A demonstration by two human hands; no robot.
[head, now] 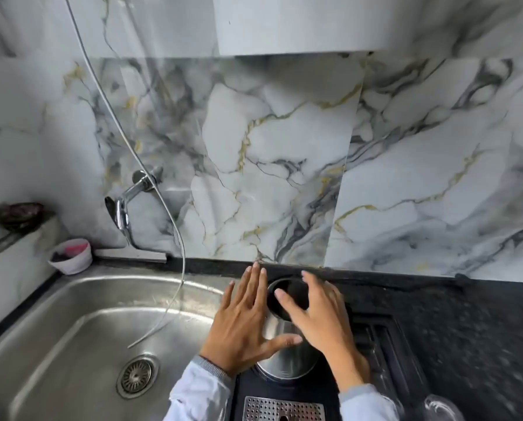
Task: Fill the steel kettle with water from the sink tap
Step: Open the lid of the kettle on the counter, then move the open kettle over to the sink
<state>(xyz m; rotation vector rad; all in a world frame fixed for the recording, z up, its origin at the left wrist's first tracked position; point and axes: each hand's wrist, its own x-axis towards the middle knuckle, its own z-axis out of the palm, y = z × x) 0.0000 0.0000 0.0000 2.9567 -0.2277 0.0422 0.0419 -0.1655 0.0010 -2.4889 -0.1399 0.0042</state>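
Observation:
The steel kettle (287,357) stands on a black base on the counter, just right of the sink (72,329); its dark mouth is uncovered. My left hand (242,323) lies flat against the kettle's left side, fingers spread, thumb across its front. My right hand (318,314) hovers over the kettle's mouth and right side with fingers apart; whether it touches is unclear. The chrome tap (122,208) sticks out of the marble wall at the left, above the sink's back edge. No water runs from it.
A thin hose (175,238) hangs down the wall into the sink basin, near the drain (137,375). A white cup (72,256) sits at the sink's back left corner. A perforated metal tray (284,408) lies in front of the kettle. Dark counter (467,329) extends right.

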